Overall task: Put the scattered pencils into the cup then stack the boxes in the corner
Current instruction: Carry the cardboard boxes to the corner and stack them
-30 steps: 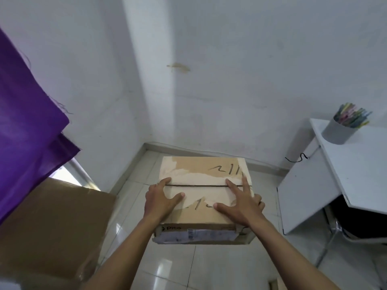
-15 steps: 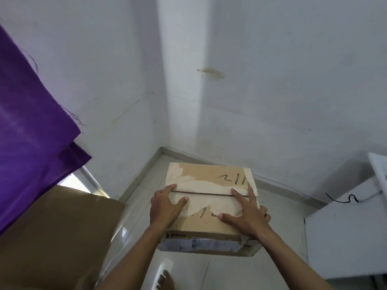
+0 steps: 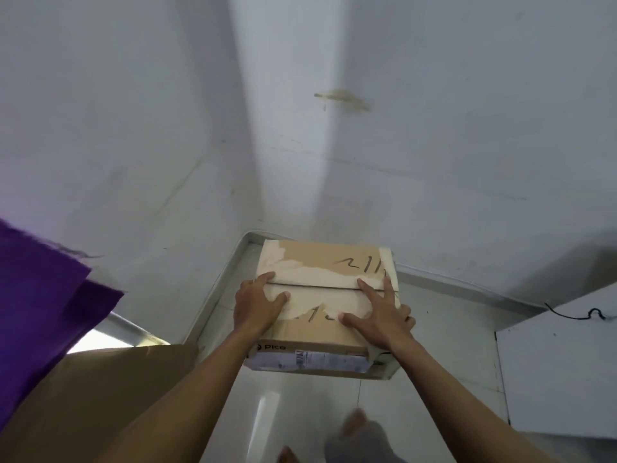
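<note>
The box (image 3: pixel 325 262) has moved closer to the corner at 12 o'clock, and the white table (image 3: pixel 551 369) has slid off to 3 o'clock, taking the pencil cup out of view. Left hand (image 3: pixel 257 304) and right hand (image 3: pixel 377 317) press flat on the lid, fingers splayed. The pencils look done. Stacking has barely begun, and the big carton (image 3: pixel 100 396) at 8 o'clock waits.

Both bare forearms extend forward, nearly parallel. The left hand (image 3: pixel 257 304) lies palm-down on the cardboard box (image 3: pixel 317 259), thumb splayed inward; the right hand (image 3: pixel 380 315) likewise, fingers spread, its outer fingers draped over the box's right edge.
</note>
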